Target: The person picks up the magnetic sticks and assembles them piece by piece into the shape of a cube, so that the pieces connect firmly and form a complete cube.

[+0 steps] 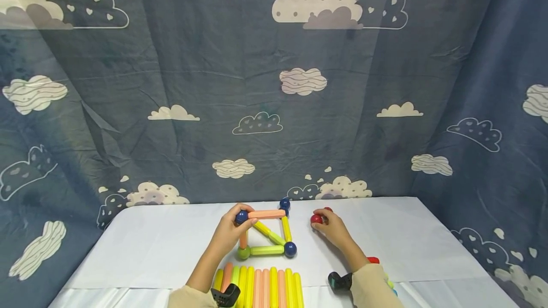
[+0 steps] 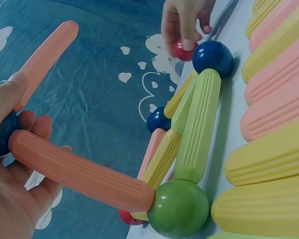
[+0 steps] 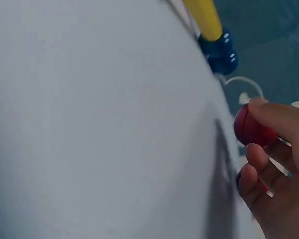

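A dark blue-grey curtain (image 1: 239, 61) printed with pale clouds (image 1: 303, 81) fills most of the head view. Below it, across the lower part of the frame, stands a desk (image 1: 141, 241) covered in white.

At lower centre of the head view, a person's left hand (image 1: 228, 228) grips a blue ball (image 1: 241, 217) between thumb and fingers. Two rods meet at that ball: a peach rod (image 1: 266, 214) reaching right, and an orange rod (image 1: 243, 240) running down to a green ball (image 1: 243, 253). In the left wrist view, the far end of the peach rod stands free. From the green ball, a light green rod (image 1: 266, 250) runs right to a lower blue ball (image 1: 290, 249). A yellow rod (image 1: 286, 228) rises from there towards two blue balls (image 1: 284, 205), and a second, slanting rod (image 1: 269, 233), part yellow and part green, leads up and left.

Right of this frame of rods, the right hand (image 1: 336, 229) pinches a red ball (image 1: 316, 219) in its fingers; another bit of red shows just past the fingertips.

A row of loose rods (image 1: 273, 286), in yellow, peach and light green, lies side by side at the bottom centre. At lower right, a red piece (image 1: 373, 260) peeks out beside a beige sleeve (image 1: 372, 286). Each wrist bears a small black device (image 1: 340, 281).
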Available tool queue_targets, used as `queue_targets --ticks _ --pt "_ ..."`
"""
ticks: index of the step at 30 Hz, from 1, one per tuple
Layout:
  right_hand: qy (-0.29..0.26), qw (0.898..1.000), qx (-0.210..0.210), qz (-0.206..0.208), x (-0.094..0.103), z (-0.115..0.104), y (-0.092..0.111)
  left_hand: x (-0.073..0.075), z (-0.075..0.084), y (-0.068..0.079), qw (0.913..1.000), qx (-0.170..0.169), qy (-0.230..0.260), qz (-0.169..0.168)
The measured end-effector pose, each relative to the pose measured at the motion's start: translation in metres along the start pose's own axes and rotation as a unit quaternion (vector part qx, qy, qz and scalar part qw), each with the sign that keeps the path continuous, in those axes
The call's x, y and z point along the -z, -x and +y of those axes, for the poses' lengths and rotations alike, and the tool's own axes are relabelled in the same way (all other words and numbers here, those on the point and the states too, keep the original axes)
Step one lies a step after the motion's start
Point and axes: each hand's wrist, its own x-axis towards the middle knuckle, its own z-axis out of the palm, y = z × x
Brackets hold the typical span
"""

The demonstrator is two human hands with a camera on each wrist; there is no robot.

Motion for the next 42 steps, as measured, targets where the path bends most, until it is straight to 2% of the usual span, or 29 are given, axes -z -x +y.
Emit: queue_targets --ticks 2,4,7,10,14,16,20,23,28,33,36,40,42 --pt "-0.028 1.000 0.005 0.000 0.003 -0.007 0.002 0.000 0.000 0.000 1.0000 0.002 -0.002 0.001" --pt "-0.079 0.997 0.008 -0.011 0.005 -0.017 0.005 0.000 0.000 0.000 1.0000 0.002 -0.003 0.002" --pt "-0.163 0.985 0.022 -0.048 0.015 -0.048 0.017 0.000 0.000 0.000 1.0000 -0.002 -0.002 0.004" --pt "-0.233 0.968 0.027 -0.086 0.021 -0.073 0.027 -0.001 -0.001 0.000 1.0000 -0.005 -0.001 0.002" --pt "-0.269 0.957 0.033 -0.104 0.018 -0.082 0.029 -0.001 -0.001 0.000 1.0000 -0.004 -0.003 -0.001" --pt "-0.272 0.956 0.040 -0.107 0.016 -0.085 0.030 -0.001 -0.003 -0.001 1.0000 -0.009 -0.004 -0.002" --pt "-0.279 0.952 0.049 -0.114 0.016 -0.093 0.032 -0.003 -0.020 -0.005 1.0000 -0.005 -0.006 0.000" --pt "-0.274 0.953 0.048 -0.116 0.017 -0.094 0.032 -0.005 -0.031 -0.008 1.0000 -0.002 -0.003 0.002" --pt "-0.253 0.959 0.059 -0.117 0.022 -0.093 0.037 -0.005 -0.034 -0.008 1.0000 -0.006 0.001 0.007" --pt "-0.246 0.958 0.068 -0.127 0.028 -0.085 0.055 -0.005 -0.032 -0.009 0.9999 0.006 0.004 0.007" --pt "-0.237 0.959 0.059 -0.144 0.029 -0.077 0.069 -0.005 -0.025 -0.008 0.9999 0.011 0.002 0.007" --pt "-0.202 0.960 0.036 -0.189 0.025 -0.067 0.089 -0.003 -0.010 -0.004 0.9999 0.013 0.000 0.002" --pt "-0.185 0.957 0.017 -0.223 0.022 -0.064 0.098 -0.002 -0.004 -0.002 0.9999 0.011 -0.001 -0.002"
